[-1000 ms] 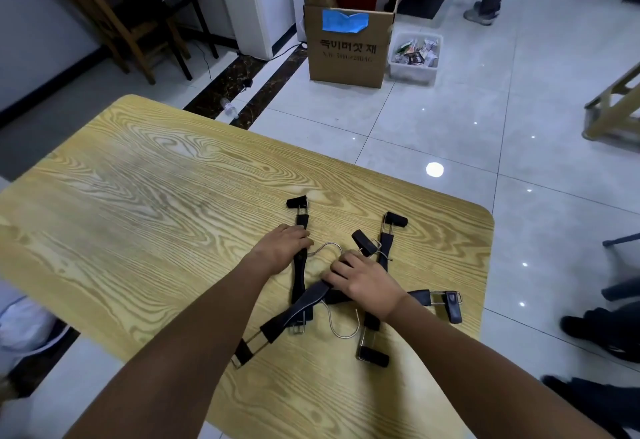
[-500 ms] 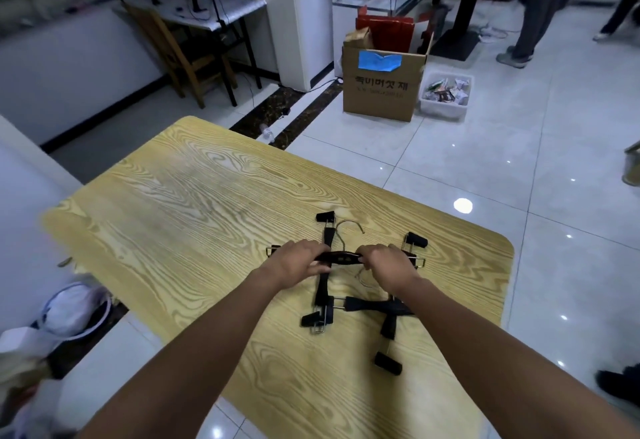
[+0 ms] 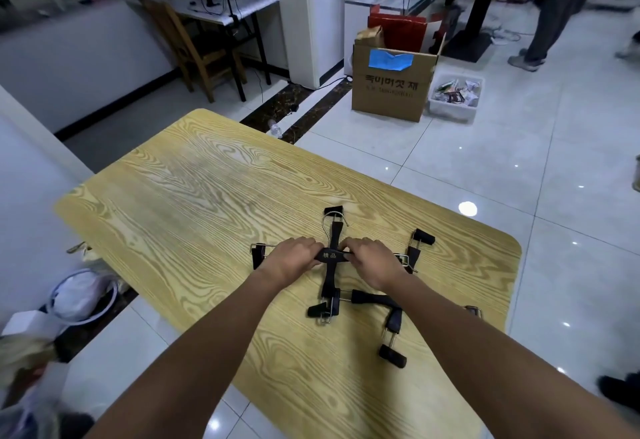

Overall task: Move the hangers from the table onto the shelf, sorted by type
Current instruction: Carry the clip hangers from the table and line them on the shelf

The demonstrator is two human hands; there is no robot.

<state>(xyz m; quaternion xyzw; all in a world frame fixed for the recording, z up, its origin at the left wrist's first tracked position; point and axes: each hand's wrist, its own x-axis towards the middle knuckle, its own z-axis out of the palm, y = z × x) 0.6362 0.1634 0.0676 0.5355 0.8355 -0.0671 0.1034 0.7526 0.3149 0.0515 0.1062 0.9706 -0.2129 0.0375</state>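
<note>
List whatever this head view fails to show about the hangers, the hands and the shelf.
All in the head view:
1. Top hanger: the left hand and right hand cover most of its bar.
2. Lower hangers: they overlap and the right forearm crosses them, so their number is unclear.
3. Fingers: their tips are tucked under the backs of both hands.
4. Shelf: outside the frame.

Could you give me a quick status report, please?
Left hand and right hand grip top hanger. Other hangers crossed beneath on table; may snag.
</note>
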